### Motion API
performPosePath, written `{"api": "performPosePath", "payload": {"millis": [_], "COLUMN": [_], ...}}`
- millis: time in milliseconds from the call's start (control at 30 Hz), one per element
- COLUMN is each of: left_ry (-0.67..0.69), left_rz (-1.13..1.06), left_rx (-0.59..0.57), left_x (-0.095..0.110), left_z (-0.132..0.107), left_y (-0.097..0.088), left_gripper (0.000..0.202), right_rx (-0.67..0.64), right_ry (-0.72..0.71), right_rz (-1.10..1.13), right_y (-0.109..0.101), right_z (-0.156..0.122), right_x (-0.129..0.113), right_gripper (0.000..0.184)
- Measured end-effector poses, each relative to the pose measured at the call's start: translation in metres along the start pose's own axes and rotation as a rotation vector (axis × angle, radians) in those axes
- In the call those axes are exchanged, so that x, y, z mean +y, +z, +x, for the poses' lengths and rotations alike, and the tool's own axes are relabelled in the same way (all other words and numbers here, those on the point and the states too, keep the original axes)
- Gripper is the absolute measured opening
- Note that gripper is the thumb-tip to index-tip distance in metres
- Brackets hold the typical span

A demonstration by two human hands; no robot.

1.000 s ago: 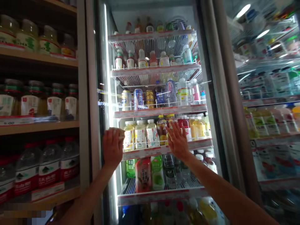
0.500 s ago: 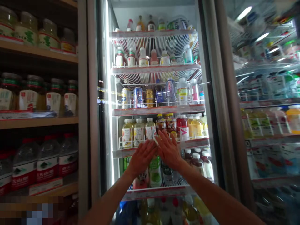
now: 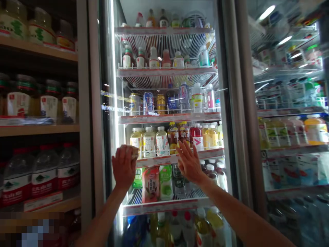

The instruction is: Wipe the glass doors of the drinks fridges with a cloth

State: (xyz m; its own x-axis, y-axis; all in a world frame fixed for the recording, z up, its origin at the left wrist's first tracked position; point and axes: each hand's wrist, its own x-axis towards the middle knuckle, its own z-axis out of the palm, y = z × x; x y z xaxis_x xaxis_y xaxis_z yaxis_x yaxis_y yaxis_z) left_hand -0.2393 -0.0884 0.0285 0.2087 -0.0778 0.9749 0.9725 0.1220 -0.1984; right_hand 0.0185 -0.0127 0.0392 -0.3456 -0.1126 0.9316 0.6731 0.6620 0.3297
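Observation:
My left hand (image 3: 124, 168) is raised at the left part of a lit drinks cooler, its fingers closed on a crumpled pale cloth (image 3: 134, 152). Reflections show on the glass door (image 3: 110, 97) between me and the shelves. My right hand (image 3: 189, 163) is open, with its fingers stretched apart, before the middle of the cooler; whether its palm touches the glass I cannot tell. Behind the hands stand tea bottles (image 3: 161, 141), dark bottles with yellow caps (image 3: 184, 132), a pink-red bottle (image 3: 150, 185) and a green bottle (image 3: 166, 182).
Wooden shelves (image 3: 38, 129) with large red-labelled water bottles (image 3: 46, 171) and dark-capped bottles (image 3: 48, 104) stand on the left. A metal door frame (image 3: 243, 113) divides this cooler from a second one on the right, stocked with orange drinks (image 3: 316, 129) and others.
My hands were close together at the middle; the left has moved away to the left and now shows the cloth. The right has shifted slightly right. The view has turned a little.

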Motion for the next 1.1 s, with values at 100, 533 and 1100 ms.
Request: {"api": "performPosePath", "payload": {"millis": [100,533,1100], "left_ry": [-0.022,-0.107,0.331], "left_rz": [-0.027,-0.045,-0.186], "left_rx": [-0.012,0.027,-0.157], "left_x": [0.006,0.003,0.077], "left_z": [-0.01,-0.029,-0.001], "left_y": [-0.002,-0.006,0.019], "left_gripper": [0.056,0.052,0.048], "right_rx": [-0.034,-0.074,-0.092], "right_ry": [0.027,0.027,0.063], "right_rz": [-0.006,0.004,-0.041], "right_y": [-0.001,-0.001,-0.018], "right_z": [-0.007,-0.031,-0.052], "right_x": [-0.001,-0.008,0.012], "right_gripper": [0.057,0.053,0.056]}}
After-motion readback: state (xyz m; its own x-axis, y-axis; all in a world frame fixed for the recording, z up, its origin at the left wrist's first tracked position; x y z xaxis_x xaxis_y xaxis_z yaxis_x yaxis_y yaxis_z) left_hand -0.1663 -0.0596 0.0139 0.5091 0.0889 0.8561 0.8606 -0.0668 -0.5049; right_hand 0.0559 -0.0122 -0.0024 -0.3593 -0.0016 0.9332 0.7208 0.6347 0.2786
